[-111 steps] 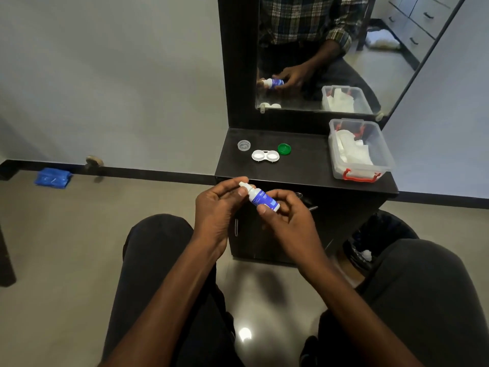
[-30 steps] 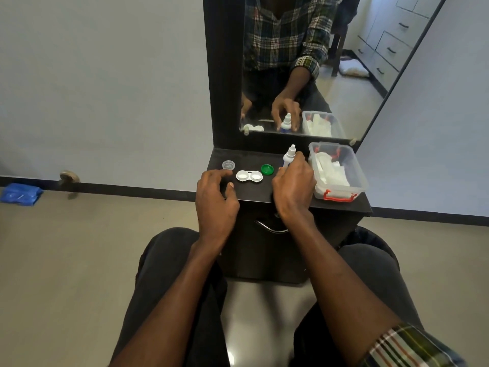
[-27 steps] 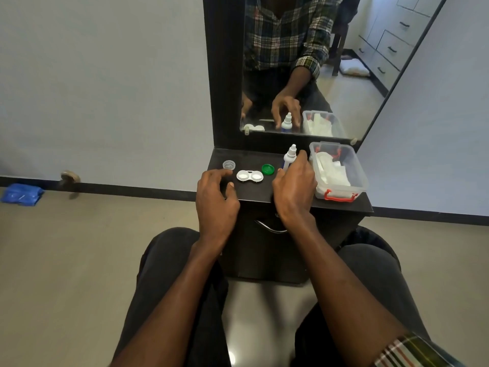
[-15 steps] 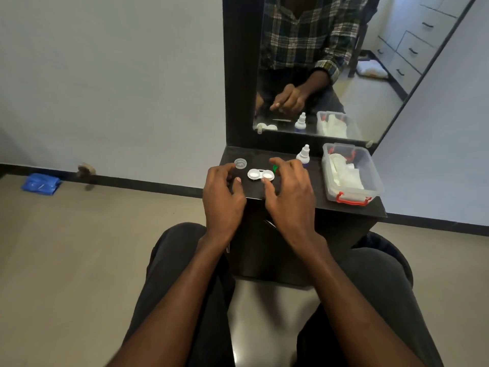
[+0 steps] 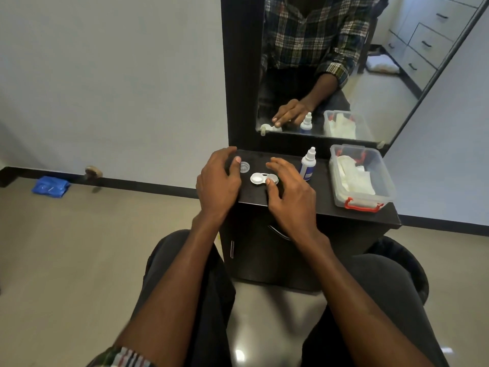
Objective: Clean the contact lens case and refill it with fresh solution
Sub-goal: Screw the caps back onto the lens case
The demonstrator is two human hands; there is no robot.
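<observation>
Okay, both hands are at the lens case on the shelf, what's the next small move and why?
Probably close the right hand on the lens case to steady it. Its thumb and fingers already bracket the case's right well, the left well lies open, and the clear cap sits loose by the left hand. The solution bottle stands upright, apart from both hands.

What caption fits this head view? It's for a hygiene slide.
Both hands, left hand and right hand, reach the open lens case beside the solution bottle.
</observation>
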